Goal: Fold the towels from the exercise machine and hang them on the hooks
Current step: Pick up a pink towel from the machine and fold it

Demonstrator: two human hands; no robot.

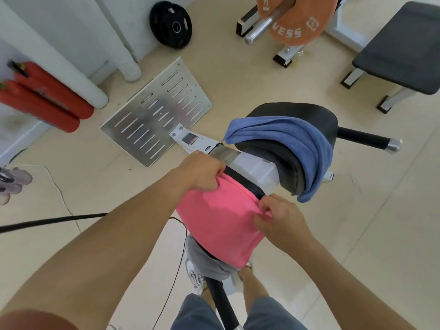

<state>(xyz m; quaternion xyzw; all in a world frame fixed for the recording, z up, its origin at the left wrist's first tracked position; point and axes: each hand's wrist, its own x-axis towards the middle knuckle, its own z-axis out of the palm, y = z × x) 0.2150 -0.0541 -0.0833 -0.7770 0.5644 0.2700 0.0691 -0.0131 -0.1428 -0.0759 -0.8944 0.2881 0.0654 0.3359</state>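
1. The pale floor (357, 234) spreads out beneath both hands.
2. The exercise machine (257, 167), with a white frame and black pads, runs from just under the hands away to the far right. One black pad (290, 113) sits beyond the right hand.
3. A flat black bench (404, 51) stands well beyond the right hand, far to the right.
4. The machine's slotted metal footplate (154, 110) lies on the floor beyond the left hand.
5. The pink towel (216, 222) is draped over the nearer black pad, between the two hands and touching both.
6. The blue towel (297, 141) hangs bunched over the far pad, just beyond the right hand and apart from it.
7. An orange weight plate (297, 17) sits on a bar far beyond the hands.
8. Two red fire extinguishers (45, 98) lie far left of the left hand.
9. A black weight plate (170, 23) leans against the wall, far beyond the left hand.
10. A grey towel (204, 260) shows from under the pink towel's near edge, closer to the body than either hand.
11. The left hand (202, 172) grips the pink towel's far left edge, its fingers curled into the cloth.
12. The right hand (278, 217) pinches the towel's right edge between thumb and curled fingers.
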